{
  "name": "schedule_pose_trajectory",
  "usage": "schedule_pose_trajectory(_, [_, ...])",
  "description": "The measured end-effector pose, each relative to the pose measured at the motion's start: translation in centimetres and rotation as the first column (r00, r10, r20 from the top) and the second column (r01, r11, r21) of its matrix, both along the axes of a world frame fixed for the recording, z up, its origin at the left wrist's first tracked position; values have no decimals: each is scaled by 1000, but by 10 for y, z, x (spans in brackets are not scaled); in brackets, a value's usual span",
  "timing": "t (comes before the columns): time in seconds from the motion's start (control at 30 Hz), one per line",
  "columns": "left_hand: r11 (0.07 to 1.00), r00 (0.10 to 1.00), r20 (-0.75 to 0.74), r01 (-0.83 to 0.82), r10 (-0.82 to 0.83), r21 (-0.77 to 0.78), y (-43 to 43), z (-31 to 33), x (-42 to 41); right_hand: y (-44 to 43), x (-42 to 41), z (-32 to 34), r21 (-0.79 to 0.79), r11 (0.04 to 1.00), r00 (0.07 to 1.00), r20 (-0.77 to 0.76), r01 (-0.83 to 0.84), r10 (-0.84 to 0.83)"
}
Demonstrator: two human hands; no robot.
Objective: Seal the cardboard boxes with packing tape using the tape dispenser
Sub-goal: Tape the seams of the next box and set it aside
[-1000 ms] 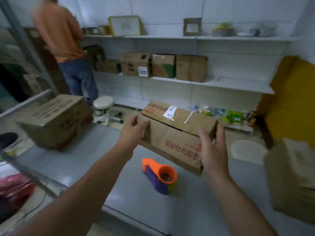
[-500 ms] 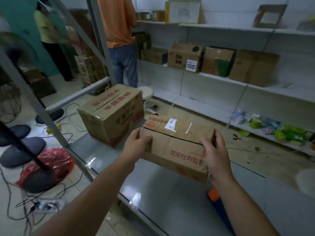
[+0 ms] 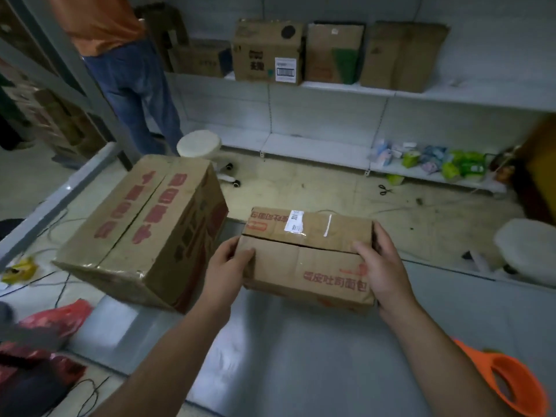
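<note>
Carried leftward, small box nears large box; my left grip, right grip clasp its ends (seam gaping): collision risk.

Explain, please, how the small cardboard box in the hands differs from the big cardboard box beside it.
The small cardboard box is far lower and shorter than the big cardboard box. The left hand and right hand grip the small one's ends; no hand touches the big one. The small one bears a white barcode label on top; the big one's top shows large red print, no label. Both are brown, red-printed, with flaps closed.
</note>
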State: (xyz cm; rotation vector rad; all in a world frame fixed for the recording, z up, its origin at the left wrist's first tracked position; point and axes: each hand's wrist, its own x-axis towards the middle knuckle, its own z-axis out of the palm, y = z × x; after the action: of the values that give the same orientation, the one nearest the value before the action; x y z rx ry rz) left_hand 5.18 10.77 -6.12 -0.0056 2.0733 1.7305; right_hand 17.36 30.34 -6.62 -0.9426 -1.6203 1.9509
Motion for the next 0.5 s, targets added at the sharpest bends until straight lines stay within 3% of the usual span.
schedule_pose_trajectory(0.13, [990,989,88,114,-121,80,-14,-20,-22,-26,-3,-9,32,992,990,61,126,-127])
schedule_pose_trajectory(0.3, [982,972,151,171,-181,79,-40,-47,-33,-49,-3,-26,24,991,979,153,132,-134])
schedule_pose_trajectory(0.5, [909,913,60,407,-403,-92,-54,-73,-37,-65,-3,-59,147,987,888,443,63,-123])
